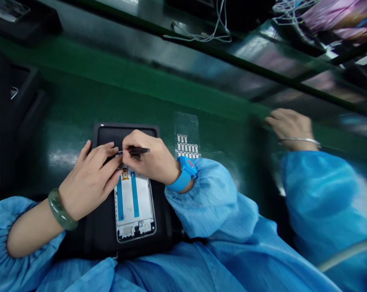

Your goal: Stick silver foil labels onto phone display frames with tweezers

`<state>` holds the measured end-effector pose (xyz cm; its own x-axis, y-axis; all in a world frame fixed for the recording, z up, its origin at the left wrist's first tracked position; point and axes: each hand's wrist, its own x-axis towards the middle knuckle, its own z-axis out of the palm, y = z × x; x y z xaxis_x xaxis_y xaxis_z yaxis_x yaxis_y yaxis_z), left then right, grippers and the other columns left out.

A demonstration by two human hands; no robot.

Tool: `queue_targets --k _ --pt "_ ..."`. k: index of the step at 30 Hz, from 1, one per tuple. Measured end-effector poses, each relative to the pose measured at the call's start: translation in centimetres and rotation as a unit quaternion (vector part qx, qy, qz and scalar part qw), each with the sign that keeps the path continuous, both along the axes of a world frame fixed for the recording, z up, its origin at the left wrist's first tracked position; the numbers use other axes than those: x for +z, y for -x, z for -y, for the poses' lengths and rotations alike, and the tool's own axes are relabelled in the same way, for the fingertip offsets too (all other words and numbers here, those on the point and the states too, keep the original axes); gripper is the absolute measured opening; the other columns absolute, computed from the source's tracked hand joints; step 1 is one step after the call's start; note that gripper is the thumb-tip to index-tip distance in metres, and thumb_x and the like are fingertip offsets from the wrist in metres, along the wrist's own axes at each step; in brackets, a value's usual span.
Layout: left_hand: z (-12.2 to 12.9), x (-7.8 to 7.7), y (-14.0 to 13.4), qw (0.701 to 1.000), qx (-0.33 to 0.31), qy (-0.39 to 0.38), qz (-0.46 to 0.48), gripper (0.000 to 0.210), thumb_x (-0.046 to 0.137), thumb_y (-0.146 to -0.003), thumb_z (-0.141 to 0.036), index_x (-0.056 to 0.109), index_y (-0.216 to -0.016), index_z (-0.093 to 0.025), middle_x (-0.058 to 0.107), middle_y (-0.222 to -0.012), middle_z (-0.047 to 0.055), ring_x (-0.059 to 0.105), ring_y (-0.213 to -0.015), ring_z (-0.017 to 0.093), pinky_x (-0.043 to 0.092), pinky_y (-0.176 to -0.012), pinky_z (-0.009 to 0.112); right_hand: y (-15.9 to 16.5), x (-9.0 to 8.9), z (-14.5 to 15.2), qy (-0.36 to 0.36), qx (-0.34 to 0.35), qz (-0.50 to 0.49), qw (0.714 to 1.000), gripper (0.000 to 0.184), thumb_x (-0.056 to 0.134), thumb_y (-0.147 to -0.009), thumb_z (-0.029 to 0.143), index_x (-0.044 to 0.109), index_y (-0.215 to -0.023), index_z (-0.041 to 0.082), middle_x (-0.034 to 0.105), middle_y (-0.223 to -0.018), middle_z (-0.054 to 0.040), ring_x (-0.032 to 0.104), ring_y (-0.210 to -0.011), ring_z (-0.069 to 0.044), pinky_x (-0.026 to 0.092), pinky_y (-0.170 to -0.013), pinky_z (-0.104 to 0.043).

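Note:
A phone frame (142, 202) lies with its open inner side up on a black tray (101, 239). It shows a silvery back plate, two blue strips and a small orange flex piece (124, 174). My left hand (92, 174) rests at the frame's upper left with its fingers apart, the fingertips touching its top end. In my right hand (150, 156), pinched fingers hold a slim black tool (137, 150), its exact kind unclear. Its working end is hidden by the fingers at the frame's top. Both hands cover much of that end.
A clear sheet (186, 121) carrying rows of small white pieces lies right of the tray on the green tabletop (65, 101). Black trays (22, 93) are stacked at left. A co-worker's hand (293, 125) reaches in at right. White cables (201, 38) lie on the shelf behind.

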<state>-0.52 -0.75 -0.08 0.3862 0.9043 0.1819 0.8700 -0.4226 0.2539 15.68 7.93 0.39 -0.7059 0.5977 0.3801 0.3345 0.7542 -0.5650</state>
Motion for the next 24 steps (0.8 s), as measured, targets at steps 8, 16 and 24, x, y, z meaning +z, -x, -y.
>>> queue_targets --k 8,16,24 --pt "0.0 0.0 0.1 0.999 0.008 0.018 0.027 0.03 0.043 -0.088 -0.023 0.053 -0.117 -0.022 0.056 -0.115 0.011 0.047 -0.12 0.026 0.032 -0.101 0.059 -1.9 0.4 -2.0 0.066 -0.105 -0.103 0.987 0.01 0.041 -0.09 0.025 0.049 -0.089 0.02 0.06 -0.089 -0.0031 0.059 -0.084 -0.014 0.048 -0.077 -0.029" --pt "0.1 -0.1 0.2 0.999 0.005 0.022 0.032 0.029 0.045 -0.088 -0.021 0.056 -0.114 -0.024 0.054 -0.115 0.01 0.046 -0.121 0.025 0.031 -0.102 0.058 -4.5 -1.0 -5.3 0.019 -0.13 0.175 0.976 0.031 0.044 -0.089 0.041 0.058 -0.101 0.016 0.058 -0.1 -0.0098 0.057 -0.09 -0.022 0.046 -0.077 -0.036" --pt "-0.1 0.9 0.4 0.995 0.03 -0.031 0.086 0.036 0.049 -0.085 -0.019 0.047 -0.121 -0.02 0.048 -0.125 0.012 0.045 -0.122 0.025 0.033 -0.105 0.053 -6.4 -2.2 -8.9 -0.029 -0.221 0.166 0.96 0.033 0.05 -0.084 0.046 0.064 -0.085 0.016 0.061 -0.083 -0.0078 0.057 -0.078 -0.021 0.043 -0.069 -0.033"
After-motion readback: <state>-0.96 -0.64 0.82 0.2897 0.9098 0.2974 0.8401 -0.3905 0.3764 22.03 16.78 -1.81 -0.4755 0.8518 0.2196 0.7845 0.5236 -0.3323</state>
